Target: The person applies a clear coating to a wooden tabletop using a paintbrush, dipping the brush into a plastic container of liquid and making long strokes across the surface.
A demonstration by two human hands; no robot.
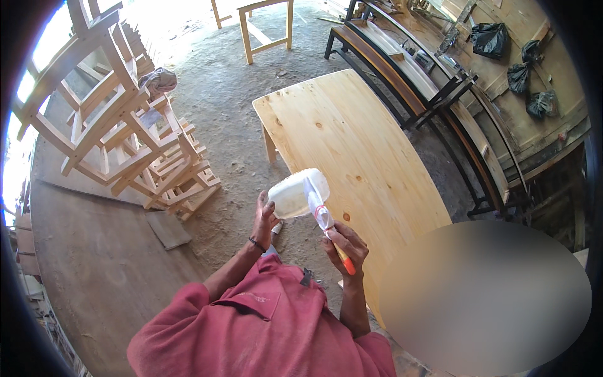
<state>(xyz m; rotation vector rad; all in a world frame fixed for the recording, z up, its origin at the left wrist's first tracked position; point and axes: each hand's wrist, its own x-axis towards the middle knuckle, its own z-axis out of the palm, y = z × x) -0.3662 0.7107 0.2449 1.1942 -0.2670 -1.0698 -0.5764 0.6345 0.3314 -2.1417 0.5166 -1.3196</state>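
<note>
My left hand (pixel 265 215) holds a translucent white plastic container (pixel 296 193), tilted on its side in front of my chest. My right hand (pixel 347 247) grips a paintbrush (pixel 323 217) by its orange and white handle, the bristle end resting at the container's mouth. Both hands hover just off the near left edge of a long, pale wooden tabletop (pixel 352 144) with visible knots. I wear a red shirt and a dark wristband on the left wrist.
A pile of unfinished wooden chair frames (pixel 119 125) stands at the left on a dirt floor. A wooden stool frame (pixel 267 28) sits at the back. Dark benches (pixel 408 81) and black plastic bags (pixel 521 69) line the plank wall on the right.
</note>
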